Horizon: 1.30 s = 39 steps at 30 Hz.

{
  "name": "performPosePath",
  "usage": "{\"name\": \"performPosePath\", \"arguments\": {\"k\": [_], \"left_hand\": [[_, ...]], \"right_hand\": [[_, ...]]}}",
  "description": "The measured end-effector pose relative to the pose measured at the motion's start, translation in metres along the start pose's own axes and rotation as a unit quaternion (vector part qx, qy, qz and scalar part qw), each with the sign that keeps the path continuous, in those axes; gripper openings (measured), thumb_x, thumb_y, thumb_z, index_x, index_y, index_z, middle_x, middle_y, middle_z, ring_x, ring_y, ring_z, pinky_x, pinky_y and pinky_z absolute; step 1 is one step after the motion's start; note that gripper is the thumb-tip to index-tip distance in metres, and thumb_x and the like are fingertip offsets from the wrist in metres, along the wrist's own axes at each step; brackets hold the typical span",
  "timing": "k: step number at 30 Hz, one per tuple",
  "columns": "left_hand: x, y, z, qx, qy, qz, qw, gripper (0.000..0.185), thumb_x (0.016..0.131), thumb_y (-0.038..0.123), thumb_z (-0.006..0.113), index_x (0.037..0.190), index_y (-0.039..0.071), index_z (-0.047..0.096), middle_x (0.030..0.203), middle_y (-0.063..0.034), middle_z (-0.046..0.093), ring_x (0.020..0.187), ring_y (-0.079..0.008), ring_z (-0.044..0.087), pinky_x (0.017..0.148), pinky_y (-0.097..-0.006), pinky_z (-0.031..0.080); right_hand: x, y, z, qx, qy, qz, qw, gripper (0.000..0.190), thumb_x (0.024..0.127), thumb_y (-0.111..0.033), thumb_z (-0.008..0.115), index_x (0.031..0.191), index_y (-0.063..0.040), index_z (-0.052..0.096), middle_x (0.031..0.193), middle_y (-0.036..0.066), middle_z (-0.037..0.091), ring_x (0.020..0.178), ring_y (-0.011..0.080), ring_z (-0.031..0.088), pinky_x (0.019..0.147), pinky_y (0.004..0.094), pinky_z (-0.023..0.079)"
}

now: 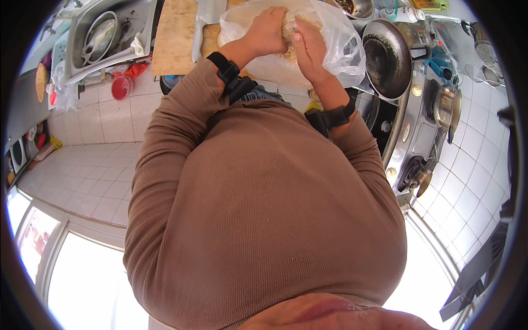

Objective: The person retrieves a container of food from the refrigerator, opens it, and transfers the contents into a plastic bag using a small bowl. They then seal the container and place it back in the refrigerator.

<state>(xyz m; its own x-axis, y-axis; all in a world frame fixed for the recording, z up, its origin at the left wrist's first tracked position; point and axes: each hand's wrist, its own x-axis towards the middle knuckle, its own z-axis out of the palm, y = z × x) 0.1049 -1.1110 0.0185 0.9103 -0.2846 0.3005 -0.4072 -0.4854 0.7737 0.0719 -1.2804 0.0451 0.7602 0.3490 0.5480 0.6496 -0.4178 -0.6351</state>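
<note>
At the top centre, my left hand is closed around a clear container, perhaps a jar, with pale crumb-like bits about it. My right hand lies against the container's other side, its thumb towards my left hand. Its fingertips are partly hidden, so its grip cannot be made out. Both hands are over a spread translucent plastic bag with more pale crumbs on it. The bag covers part of a wooden cutting board. Left of my left hand lies a cleaver, its handle towards me.
A dark frying pan stands right of the bag, near a gas stove with a pot. Beyond the bag is a metal bowl with dark sauce. At left, a steel sink holds a basin.
</note>
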Motion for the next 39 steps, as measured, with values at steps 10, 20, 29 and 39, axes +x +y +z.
{"name": "performPosePath", "arguments": {"k": [10, 20, 29, 39], "left_hand": [[-0.001, -0.004, -0.015, -0.043, -0.033, -0.041, 0.998, 0.095, 0.057, 0.016, 0.086, 0.141, 0.003, 0.044, 0.133, -0.0207, 0.052, 0.124, -0.0375, 0.052, 0.106, -0.0405, 0.044], [-0.005, -0.007, -0.020, -0.044, -0.044, -0.060, 0.996, 0.096, 0.056, 0.021, 0.087, 0.140, 0.002, 0.043, 0.132, -0.0236, 0.053, 0.124, -0.0407, 0.051, 0.106, -0.0420, 0.044], [-0.003, -0.006, -0.016, -0.024, -0.050, -0.055, 0.997, 0.096, 0.056, 0.022, 0.087, 0.139, 0.003, 0.044, 0.130, -0.0239, 0.053, 0.123, -0.0412, 0.051, 0.105, -0.0423, 0.045], [-0.004, 0.002, -0.018, -0.005, -0.065, -0.048, 0.997, 0.094, 0.055, 0.019, 0.085, 0.137, 0.000, 0.046, 0.128, -0.0245, 0.054, 0.122, -0.0415, 0.052, 0.105, -0.0423, 0.045]], "right_hand": [[0.020, 0.009, -0.032, 0.287, 0.027, 0.276, 0.917, 0.036, 0.106, -0.018, 0.045, 0.136, -0.004, 0.059, 0.145, 0.006, 0.055, 0.135, 0.0149, 0.046, 0.114, 0.0299, 0.032], [-0.018, 0.038, -0.028, 0.081, -0.042, 0.321, 0.943, 0.050, 0.086, -0.017, 0.078, 0.131, -0.003, 0.061, 0.096, -0.001, 0.060, 0.089, 0.0095, 0.057, 0.084, 0.0257, 0.048], [-0.009, 0.030, -0.027, 0.188, -0.042, 0.281, 0.940, 0.019, 0.087, -0.023, 0.078, 0.091, -0.007, 0.068, 0.079, -0.002, 0.060, 0.074, 0.0095, 0.054, 0.068, 0.0274, 0.048], [0.000, 0.018, -0.033, 0.118, -0.023, 0.305, 0.945, 0.028, 0.100, -0.024, 0.062, 0.122, -0.007, 0.068, 0.119, 0.001, 0.067, 0.113, 0.0101, 0.056, 0.101, 0.0276, 0.042]]}}
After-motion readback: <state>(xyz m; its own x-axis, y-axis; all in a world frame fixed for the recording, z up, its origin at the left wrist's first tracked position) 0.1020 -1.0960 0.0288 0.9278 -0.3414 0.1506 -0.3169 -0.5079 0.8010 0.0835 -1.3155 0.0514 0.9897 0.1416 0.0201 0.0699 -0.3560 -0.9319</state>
